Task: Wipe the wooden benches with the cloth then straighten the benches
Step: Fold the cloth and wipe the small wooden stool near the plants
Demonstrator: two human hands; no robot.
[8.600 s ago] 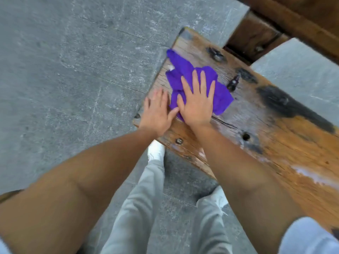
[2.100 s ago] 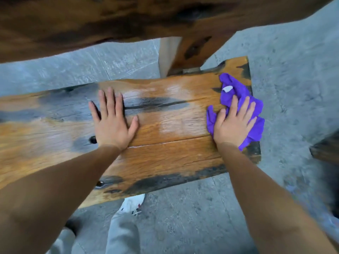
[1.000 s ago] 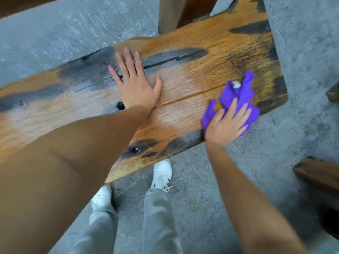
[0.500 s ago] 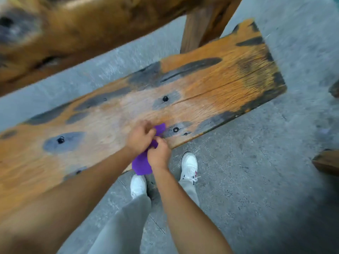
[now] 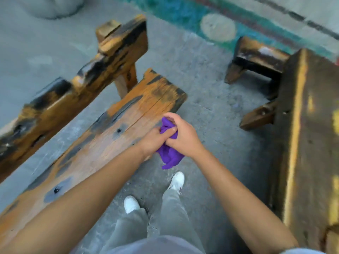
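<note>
Head view, looking down past both forearms onto a grey concrete floor point(image 5: 211, 92). Landmark: the orange-and-black wooden bench point(image 5: 102, 143) running from lower left to upper centre.

- Purple cloth point(image 5: 169, 154): bunched between both hands just off the bench's near right edge, above the floor; a loose tail hangs down below the hands; not touching the seat.
- Left hand point(image 5: 154, 142): fingers curled closed around the cloth, at the bench's near edge, pressed against the other hand.
- Right hand point(image 5: 181, 134): closed over the cloth's upper part, just right of the bench.
- Bench seat: worn plank, dark patches, bolt heads visible; its far end lies beyond the hands.
- Wooden beam point(image 5: 77, 77): higher, left of the bench and roughly parallel to it, blurred.
- Dark wooden table point(image 5: 310, 143): well right of the bench, yellow streaks along the top.
- Second bench point(image 5: 258, 55): small, dark, beyond the table, far right of the landmark.
- White shoes point(image 5: 131, 204): on the floor below the hands, near the bench's near side; grey trousers point(image 5: 172, 211) above them
</note>
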